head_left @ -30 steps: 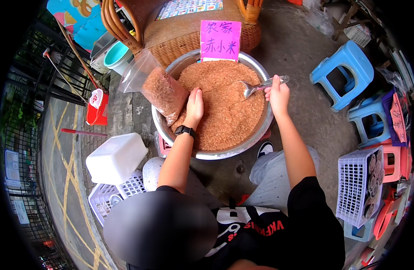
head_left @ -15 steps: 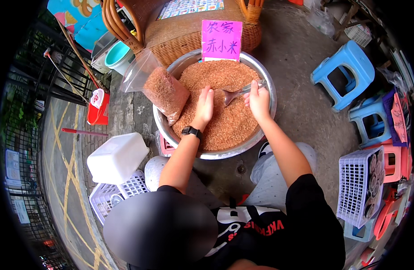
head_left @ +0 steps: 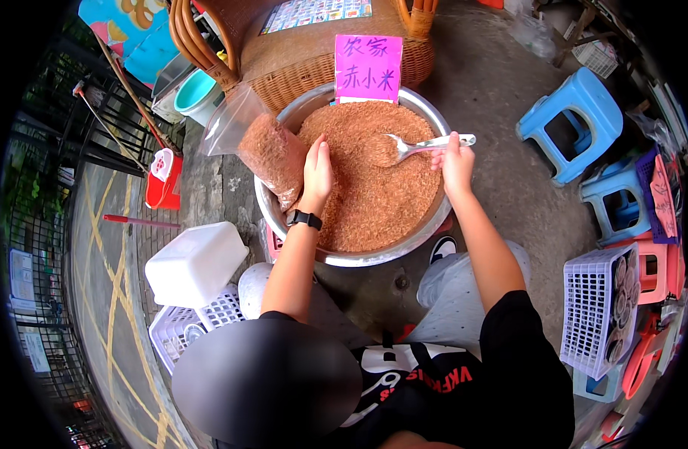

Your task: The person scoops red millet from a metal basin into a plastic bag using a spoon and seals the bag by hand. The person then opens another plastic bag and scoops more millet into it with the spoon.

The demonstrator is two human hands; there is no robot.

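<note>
You hold a shiny spoon at the reddish grain in a metal basin.
Your right hand is closed round its handle; your left hand is open beside the clear bag at the basin's left, perhaps touching it.

Outdoor stall (pink sign, grain, road)
</note>
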